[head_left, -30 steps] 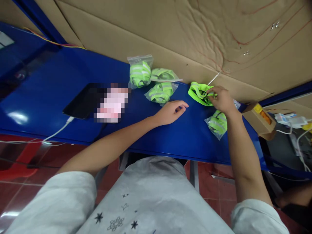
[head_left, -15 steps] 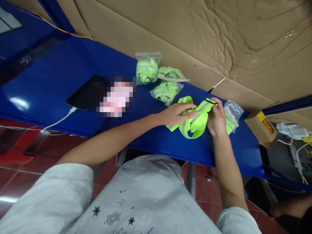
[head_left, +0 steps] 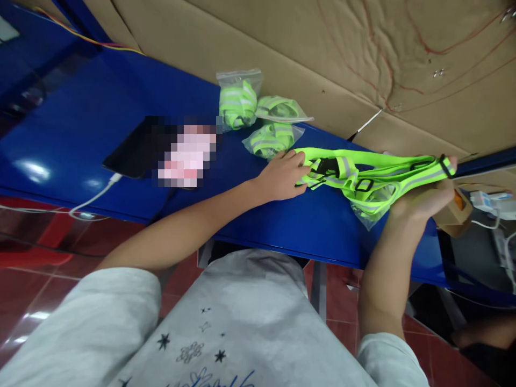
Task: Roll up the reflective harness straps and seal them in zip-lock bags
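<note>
A neon green reflective strap (head_left: pixel 381 159) with a grey stripe and black buckles is stretched between my hands above the table. My left hand (head_left: pixel 284 176) has its fingers closed round the left end, close to a black clip. At the other end, my right hand (head_left: pixel 429 200) holds the strap's loop, beside a black slider; part of its fingers is hidden behind the band. Beneath the strap, a clear plastic bag (head_left: pixel 368 216) lies on the table, partly covered.
Several zip bags (head_left: pixel 238 102) of green straps lie by the cardboard wall (head_left: pixel 282 59). Left on the blue table (head_left: pixel 258 226) are a dark phone (head_left: pixel 129 148) with a white cable and a blurred pink item (head_left: pixel 189 156). A small cardboard box (head_left: pixel 453 215) sits right.
My right hand has moved right and away from my left, drawing the bunched strap out long. My left hand has shifted slightly up and closed on the strap's end.
</note>
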Demonstrator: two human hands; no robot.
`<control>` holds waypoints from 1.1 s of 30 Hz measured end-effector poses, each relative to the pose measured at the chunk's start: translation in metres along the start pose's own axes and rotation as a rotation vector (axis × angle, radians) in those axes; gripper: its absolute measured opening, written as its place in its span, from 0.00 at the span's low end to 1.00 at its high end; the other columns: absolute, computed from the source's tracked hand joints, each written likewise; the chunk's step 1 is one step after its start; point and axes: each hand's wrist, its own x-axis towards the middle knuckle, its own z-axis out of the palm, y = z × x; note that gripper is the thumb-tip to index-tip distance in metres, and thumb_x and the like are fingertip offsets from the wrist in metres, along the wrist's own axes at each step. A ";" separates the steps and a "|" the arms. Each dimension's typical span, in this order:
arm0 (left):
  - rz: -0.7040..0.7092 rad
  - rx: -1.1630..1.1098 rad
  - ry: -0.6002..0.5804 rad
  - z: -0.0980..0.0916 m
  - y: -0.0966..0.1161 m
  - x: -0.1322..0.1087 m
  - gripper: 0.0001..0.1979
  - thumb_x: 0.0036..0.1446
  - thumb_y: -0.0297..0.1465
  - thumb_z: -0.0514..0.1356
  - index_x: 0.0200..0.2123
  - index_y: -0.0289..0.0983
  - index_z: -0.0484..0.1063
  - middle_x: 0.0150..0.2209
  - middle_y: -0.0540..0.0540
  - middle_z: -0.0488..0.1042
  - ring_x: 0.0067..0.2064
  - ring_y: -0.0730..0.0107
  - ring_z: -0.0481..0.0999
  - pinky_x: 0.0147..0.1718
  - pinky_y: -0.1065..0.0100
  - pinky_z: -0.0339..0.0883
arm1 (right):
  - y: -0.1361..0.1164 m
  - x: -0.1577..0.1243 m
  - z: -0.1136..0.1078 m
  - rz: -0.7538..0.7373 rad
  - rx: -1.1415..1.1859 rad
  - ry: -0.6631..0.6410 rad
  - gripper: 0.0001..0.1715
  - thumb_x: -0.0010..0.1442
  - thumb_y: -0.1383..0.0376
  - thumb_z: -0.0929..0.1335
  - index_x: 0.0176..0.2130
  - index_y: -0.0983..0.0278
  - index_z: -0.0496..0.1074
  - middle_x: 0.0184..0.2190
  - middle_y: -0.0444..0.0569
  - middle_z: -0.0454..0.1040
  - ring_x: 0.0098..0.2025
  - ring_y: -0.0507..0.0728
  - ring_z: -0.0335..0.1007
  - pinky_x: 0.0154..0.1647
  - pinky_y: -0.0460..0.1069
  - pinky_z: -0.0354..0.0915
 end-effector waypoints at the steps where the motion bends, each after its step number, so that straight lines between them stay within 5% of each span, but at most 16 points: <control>1: -0.004 -0.002 0.018 -0.001 0.000 0.000 0.18 0.68 0.41 0.63 0.46 0.33 0.85 0.51 0.32 0.79 0.55 0.43 0.76 0.53 0.49 0.64 | 0.000 0.004 -0.002 -0.012 -0.016 0.107 0.21 0.59 0.50 0.56 0.40 0.54 0.71 0.42 0.59 0.75 0.51 0.71 0.79 0.54 0.72 0.72; 4: -0.033 -0.037 0.057 -0.006 0.004 0.002 0.28 0.73 0.48 0.56 0.32 0.34 0.84 0.38 0.34 0.80 0.50 0.44 0.77 0.55 0.46 0.64 | -0.014 -0.003 0.001 -0.212 -0.094 0.460 0.14 0.53 0.55 0.59 0.33 0.56 0.70 0.36 0.60 0.74 0.46 0.72 0.80 0.54 0.72 0.72; 6: -0.070 -0.045 0.083 -0.011 0.007 0.003 0.30 0.75 0.46 0.52 0.30 0.35 0.84 0.31 0.36 0.78 0.47 0.44 0.78 0.56 0.43 0.63 | -0.033 -0.024 0.009 -0.469 -0.258 0.465 0.13 0.55 0.56 0.61 0.32 0.56 0.72 0.37 0.60 0.75 0.49 0.71 0.78 0.56 0.70 0.72; 8: -0.109 -0.017 0.104 -0.014 0.010 0.004 0.24 0.74 0.41 0.53 0.39 0.35 0.86 0.29 0.38 0.78 0.43 0.46 0.80 0.57 0.43 0.63 | -0.053 -0.053 0.022 -0.527 -0.373 0.141 0.17 0.66 0.57 0.61 0.40 0.56 0.78 0.40 0.57 0.79 0.49 0.68 0.79 0.56 0.67 0.73; 10: -0.142 0.023 0.102 -0.014 0.013 0.003 0.21 0.72 0.38 0.56 0.54 0.34 0.83 0.30 0.39 0.80 0.38 0.49 0.80 0.57 0.43 0.63 | -0.064 -0.080 0.038 -0.492 -0.535 -0.510 0.20 0.72 0.56 0.62 0.54 0.53 0.79 0.52 0.54 0.82 0.58 0.68 0.78 0.66 0.68 0.68; 11: -0.157 0.039 0.090 -0.014 0.015 0.003 0.22 0.71 0.38 0.57 0.60 0.33 0.80 0.30 0.39 0.81 0.37 0.50 0.81 0.57 0.44 0.64 | -0.065 -0.091 0.046 -0.475 -0.621 -0.720 0.23 0.73 0.54 0.63 0.61 0.53 0.76 0.60 0.55 0.79 0.65 0.70 0.74 0.70 0.69 0.64; 13: -0.188 0.060 0.051 -0.012 0.017 0.003 0.26 0.72 0.39 0.57 0.66 0.32 0.76 0.32 0.37 0.83 0.37 0.49 0.82 0.56 0.46 0.65 | -0.058 -0.105 0.061 -0.427 -0.775 -0.912 0.34 0.73 0.52 0.64 0.73 0.57 0.65 0.73 0.60 0.68 0.73 0.74 0.65 0.73 0.72 0.59; 16: -0.237 0.083 -0.030 -0.009 0.018 0.003 0.27 0.73 0.40 0.58 0.66 0.30 0.75 0.38 0.32 0.85 0.40 0.45 0.85 0.52 0.48 0.67 | -0.039 -0.111 0.071 -0.376 -0.890 -0.912 0.43 0.72 0.53 0.64 0.78 0.62 0.54 0.73 0.65 0.65 0.71 0.76 0.64 0.70 0.73 0.61; 21: -0.197 0.104 -0.059 -0.014 0.019 0.001 0.23 0.71 0.39 0.61 0.64 0.34 0.77 0.43 0.34 0.85 0.45 0.46 0.84 0.50 0.51 0.68 | -0.023 -0.113 0.070 -0.424 -0.757 -0.865 0.46 0.64 0.63 0.66 0.76 0.62 0.54 0.67 0.63 0.69 0.67 0.74 0.66 0.70 0.71 0.63; 25: -0.052 0.145 -0.019 -0.019 0.016 0.001 0.19 0.68 0.36 0.63 0.57 0.33 0.80 0.56 0.33 0.80 0.58 0.42 0.78 0.54 0.48 0.68 | -0.031 -0.123 0.071 -0.497 -0.707 -0.864 0.49 0.63 0.64 0.66 0.78 0.60 0.49 0.70 0.64 0.63 0.73 0.74 0.60 0.70 0.72 0.61; 29: 0.011 0.177 -0.014 -0.017 0.009 0.004 0.17 0.70 0.36 0.61 0.55 0.33 0.80 0.54 0.37 0.80 0.59 0.45 0.76 0.59 0.46 0.67 | -0.046 -0.130 0.073 -0.615 -0.857 -0.850 0.46 0.67 0.63 0.67 0.78 0.54 0.51 0.74 0.63 0.57 0.78 0.77 0.52 0.73 0.76 0.51; 33: 0.028 0.231 -0.030 -0.018 0.006 0.005 0.15 0.71 0.36 0.60 0.53 0.34 0.80 0.53 0.40 0.79 0.59 0.47 0.76 0.60 0.46 0.67 | -0.055 -0.131 0.075 -0.567 -0.958 -0.838 0.41 0.68 0.59 0.68 0.75 0.58 0.58 0.75 0.65 0.57 0.77 0.79 0.50 0.73 0.80 0.46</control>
